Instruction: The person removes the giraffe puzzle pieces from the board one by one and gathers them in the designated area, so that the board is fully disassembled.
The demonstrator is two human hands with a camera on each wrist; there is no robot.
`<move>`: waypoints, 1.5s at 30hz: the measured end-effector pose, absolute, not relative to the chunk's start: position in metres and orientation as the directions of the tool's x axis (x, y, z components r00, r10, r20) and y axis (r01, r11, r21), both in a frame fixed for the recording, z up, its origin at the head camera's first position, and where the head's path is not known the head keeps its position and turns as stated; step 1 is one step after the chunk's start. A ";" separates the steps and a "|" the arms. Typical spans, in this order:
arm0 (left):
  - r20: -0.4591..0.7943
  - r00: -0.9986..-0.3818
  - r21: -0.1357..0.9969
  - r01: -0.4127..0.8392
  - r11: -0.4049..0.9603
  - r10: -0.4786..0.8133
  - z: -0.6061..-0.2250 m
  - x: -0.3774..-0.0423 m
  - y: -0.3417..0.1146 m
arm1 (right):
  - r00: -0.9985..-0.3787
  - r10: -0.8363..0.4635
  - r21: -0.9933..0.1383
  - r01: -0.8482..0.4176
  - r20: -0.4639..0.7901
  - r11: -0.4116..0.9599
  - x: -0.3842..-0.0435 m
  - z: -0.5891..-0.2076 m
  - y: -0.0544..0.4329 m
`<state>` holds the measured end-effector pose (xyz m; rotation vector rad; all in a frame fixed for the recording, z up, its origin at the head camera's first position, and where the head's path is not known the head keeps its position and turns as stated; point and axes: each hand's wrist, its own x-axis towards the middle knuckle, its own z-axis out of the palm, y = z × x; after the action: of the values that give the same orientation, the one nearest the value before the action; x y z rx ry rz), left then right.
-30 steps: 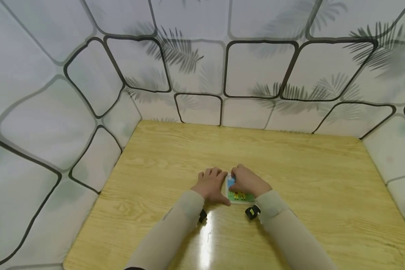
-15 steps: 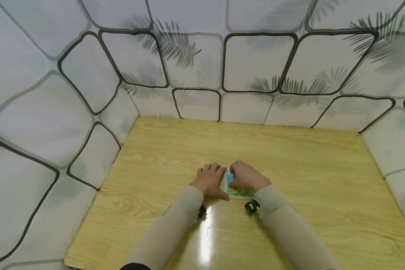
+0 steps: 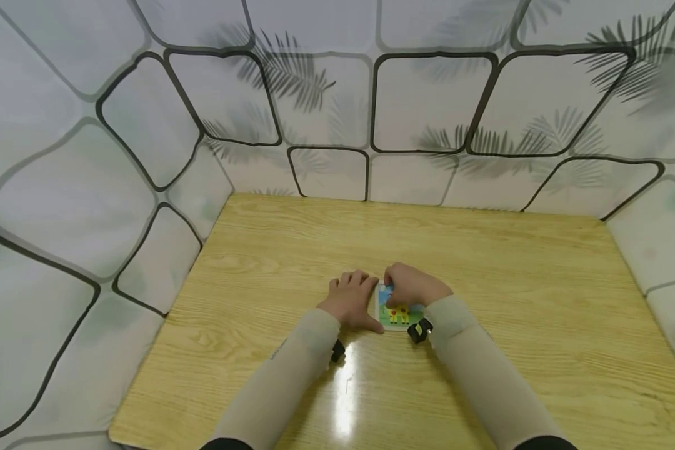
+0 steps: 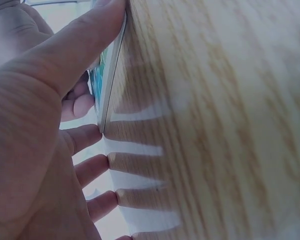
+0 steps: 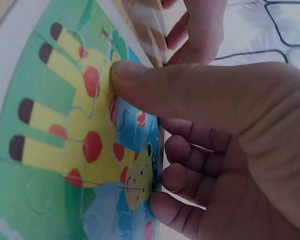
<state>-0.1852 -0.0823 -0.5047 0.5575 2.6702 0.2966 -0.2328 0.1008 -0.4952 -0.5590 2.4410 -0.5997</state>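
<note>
A small jigsaw puzzle (image 3: 398, 317) lies flat on the table, showing a yellow giraffe with red spots on green and blue. Pale edging frames its interlocked pieces (image 5: 92, 147) in the right wrist view. My left hand (image 3: 349, 304) is spread at the puzzle's left side, thumb by the near corner and forefinger by the far one. In the left wrist view its fingertips (image 4: 92, 167) touch the tabletop. My right hand (image 3: 419, 287) grips the puzzle's far part: the thumb (image 5: 155, 87) presses on the giraffe's body, while curled fingers rest at the far edge. The palm hides the puzzle's right side from above.
The wood-grain table (image 3: 259, 250) extends around both hands. Pale fabric walls (image 3: 422, 100) with dark outlines and leaf prints enclose its back and sides. A small black wrist camera (image 3: 420, 330) hangs under the right sleeve, close to the puzzle's near right corner.
The right hand has shifted slightly away from me over the puzzle, uncovering more of the giraffe. The left hand keeps its place at the left edge. The head view has tilted slightly.
</note>
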 end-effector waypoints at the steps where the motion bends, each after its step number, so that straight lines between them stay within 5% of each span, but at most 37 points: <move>1: -0.334 -0.843 0.281 0.339 0.898 0.422 -0.505 -0.185 -0.082 | -0.750 -0.509 -0.524 -0.257 -0.423 0.812 -0.234 -0.496 0.101; 25: -0.315 -0.838 0.312 0.352 0.883 0.445 -0.506 -0.185 -0.083 | -0.788 -0.536 -0.487 -0.355 -0.304 0.798 -0.222 -0.502 0.098; 45: -0.345 -0.835 0.317 0.327 0.890 0.430 -0.503 -0.186 -0.080 | -0.755 -0.539 -0.527 -0.305 -0.374 0.793 -0.236 -0.503 0.098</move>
<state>-0.1861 -0.0800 -0.5035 0.5545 2.6444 0.3443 -0.2357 0.0981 -0.5032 -0.6276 2.4619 -0.6027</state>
